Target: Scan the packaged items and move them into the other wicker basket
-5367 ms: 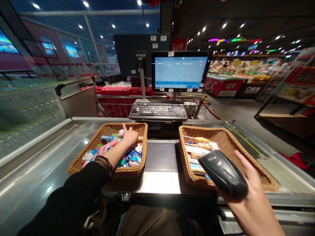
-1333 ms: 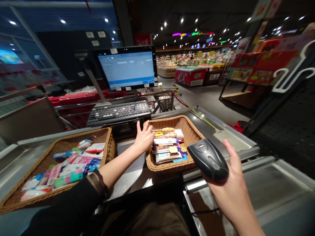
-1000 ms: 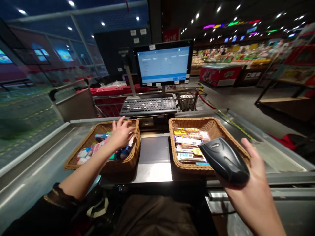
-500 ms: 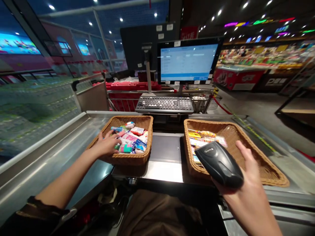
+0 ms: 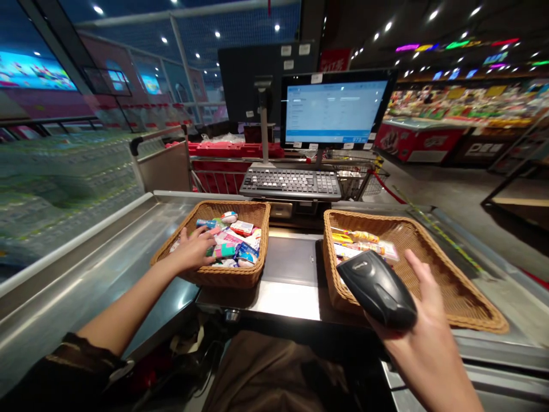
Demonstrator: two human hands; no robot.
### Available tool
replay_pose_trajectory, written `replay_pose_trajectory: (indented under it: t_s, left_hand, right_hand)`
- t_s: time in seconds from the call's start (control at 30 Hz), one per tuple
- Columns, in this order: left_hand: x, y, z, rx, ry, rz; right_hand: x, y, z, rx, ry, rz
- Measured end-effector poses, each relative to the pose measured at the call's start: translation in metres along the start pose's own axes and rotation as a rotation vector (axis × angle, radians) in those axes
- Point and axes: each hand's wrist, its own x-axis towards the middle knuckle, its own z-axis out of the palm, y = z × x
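Reaches into the left wicker basket (image 5: pixel 242 277) with the left hand (image 5: pixel 191 252), palm down, crossing the near-left rim at the wrist. Rests the fingers, loosely spread and bent, over the coloured packets (image 5: pixel 225 250) on that side; cannot tell whether pinching any. Leaves the right half of the heap uncovered, out to the basket's right wall. Holds a black scanner (image 5: pixel 380 292) in the right hand (image 5: pixel 426 329), with the thumb lifted apart from the casing and the other fingers hidden underneath. Overlaps the near rim of the right wicker basket (image 5: pixel 463 303) with the scanner; cannot tell how high above. Covers some of the wrapped goods (image 5: pixel 362 236) there, with long striped ones in sight at the far left and woven wicker to the right. Has a lane of grey panel (image 5: pixel 289 260) between the two baskets, reaching back towards the keyboard (image 5: pixel 290 182). Has also a steel tray (image 5: pixel 107 263) left of the left basket, bounded by a raised outer rim. Faces a lit monitor (image 5: pixel 334 111) beyond the keyboard, well apart from either hand.
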Motion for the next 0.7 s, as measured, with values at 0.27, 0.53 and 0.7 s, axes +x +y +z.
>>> replay_pose_trajectory:
  t_s: [0.27, 0.53, 0.7]
  left_hand:
    - [-0.004, 0.007, -0.006, -0.079, 0.073, -0.061]
    - [-0.001, 0.041, -0.028, -0.089, 0.474, 0.137]
    - [0.009, 0.080, -0.048, -0.075, 0.603, 0.277]
  right_hand:
    - [0.000, -0.009, 0.003, 0.039, 0.023, 0.022]
    - [0.015, -0.013, 0.014, 0.032, -0.021, -0.053]
    - [0.030, -0.024, 0.021, -0.008, -0.073, -0.099]
